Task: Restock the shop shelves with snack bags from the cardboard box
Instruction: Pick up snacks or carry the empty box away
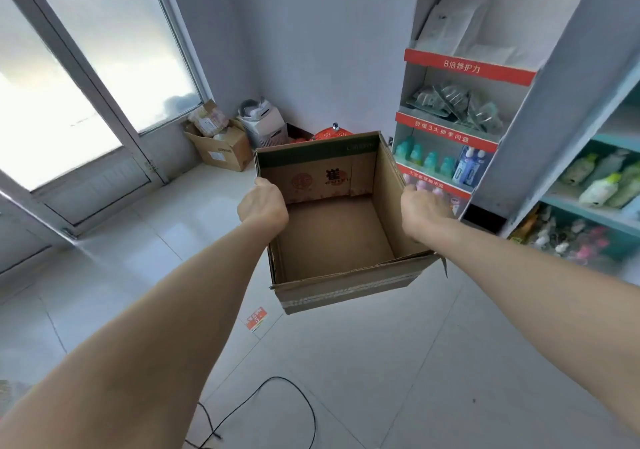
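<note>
Bare forearms, outstretched. Left hand [263, 203] and right hand [420, 211]: fingers clenched over opposite rims of brown, open-topped cardboard box [346, 289], lifted level for balance; interior empty; position left of red-trimmed white display shelf [464, 68].

Look down and you have pale floor tiles [415, 379] with a thin black cable [277, 377] looping across them and an orange label [256, 319] lying flat. To your left stands a frosted glass door [104, 50]. In the far corner, an open carton [223, 151] of packets sits beside a white appliance [265, 126], with a red basket [332, 134] near it.
</note>
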### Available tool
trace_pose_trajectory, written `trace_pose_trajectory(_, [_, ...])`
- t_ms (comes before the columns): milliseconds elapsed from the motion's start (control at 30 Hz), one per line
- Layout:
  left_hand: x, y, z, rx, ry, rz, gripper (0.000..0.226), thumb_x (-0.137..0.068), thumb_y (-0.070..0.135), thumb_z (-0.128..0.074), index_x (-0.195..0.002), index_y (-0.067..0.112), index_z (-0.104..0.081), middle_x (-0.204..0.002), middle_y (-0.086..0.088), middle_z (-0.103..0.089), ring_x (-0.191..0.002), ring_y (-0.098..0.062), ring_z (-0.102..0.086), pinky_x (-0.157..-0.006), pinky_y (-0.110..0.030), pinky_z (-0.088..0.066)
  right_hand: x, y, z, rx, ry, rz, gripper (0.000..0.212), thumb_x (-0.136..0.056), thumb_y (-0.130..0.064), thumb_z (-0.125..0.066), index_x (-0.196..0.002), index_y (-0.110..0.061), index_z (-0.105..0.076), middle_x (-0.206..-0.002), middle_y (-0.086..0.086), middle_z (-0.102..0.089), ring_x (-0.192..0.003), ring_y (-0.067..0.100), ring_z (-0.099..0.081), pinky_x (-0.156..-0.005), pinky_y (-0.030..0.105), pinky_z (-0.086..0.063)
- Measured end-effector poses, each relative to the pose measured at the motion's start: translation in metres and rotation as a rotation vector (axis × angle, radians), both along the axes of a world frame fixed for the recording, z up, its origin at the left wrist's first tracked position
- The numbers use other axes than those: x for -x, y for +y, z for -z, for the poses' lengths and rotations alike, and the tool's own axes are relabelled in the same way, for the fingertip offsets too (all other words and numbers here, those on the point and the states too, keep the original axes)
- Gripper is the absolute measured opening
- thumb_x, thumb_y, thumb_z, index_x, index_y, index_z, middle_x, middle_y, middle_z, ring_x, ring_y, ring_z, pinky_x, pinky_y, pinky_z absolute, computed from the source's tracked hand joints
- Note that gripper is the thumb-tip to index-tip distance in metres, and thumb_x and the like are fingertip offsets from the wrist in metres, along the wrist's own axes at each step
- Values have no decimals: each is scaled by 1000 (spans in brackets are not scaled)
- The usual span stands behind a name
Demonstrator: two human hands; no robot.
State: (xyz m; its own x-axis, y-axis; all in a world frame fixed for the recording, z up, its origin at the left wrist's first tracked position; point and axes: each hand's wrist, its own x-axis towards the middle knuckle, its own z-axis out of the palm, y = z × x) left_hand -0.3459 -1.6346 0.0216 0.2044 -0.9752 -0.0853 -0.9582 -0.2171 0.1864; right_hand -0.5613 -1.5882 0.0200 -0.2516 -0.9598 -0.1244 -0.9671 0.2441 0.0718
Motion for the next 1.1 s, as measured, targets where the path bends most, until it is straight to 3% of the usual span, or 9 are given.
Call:
trace_pose_trajectory(167, [5,-83,4,-5,33,-54,44,-90,-1,-50,-132,0,-37,-119,-18,-58,-111,-35,-58,-86,-39,-48,9,-97,-1,-29,18,-55,54,-87,4,-57,-136,1,-37,-127,19,-56,-115,35,-57,-85,37,-50])
trace_pose_trajectory(667, [28,-395,25,-54,0,-78,67,-88,-4,-48,-147,-5,-16,-137,-23,-46,-125,-38,-47,-97,-41,-43,38,-426,28,-61,-24,-121,50,-87,8,-49,-135,6,-36,-123,22,-57,-113,37,-57,-84,39,-49])
trace_pose_trajectory(867, [54,-522,60,-67,2,-107,68,-88,-5,-49,-147,-4,-15,-137,-23,-47,-125,-38,-48,-95,-41,-44,64,-563,59,-76,-12,-155,47,-87,9,-48,-133,6,-37,-121,22,-57,-110,37,-58,-82,38,-48])
trace_pose_trajectory(1100, [73,-652,120,-118,47,-125,69,-88,-6,-48,-148,-3,-12,-139,-21,-44,-126,-38,-45,-99,-41,-40,84,-694,110,-114,-28,-126,54,-87,9,-44,-138,6,-27,-119,22,-57,-108,35,-57,-74,36,-44])
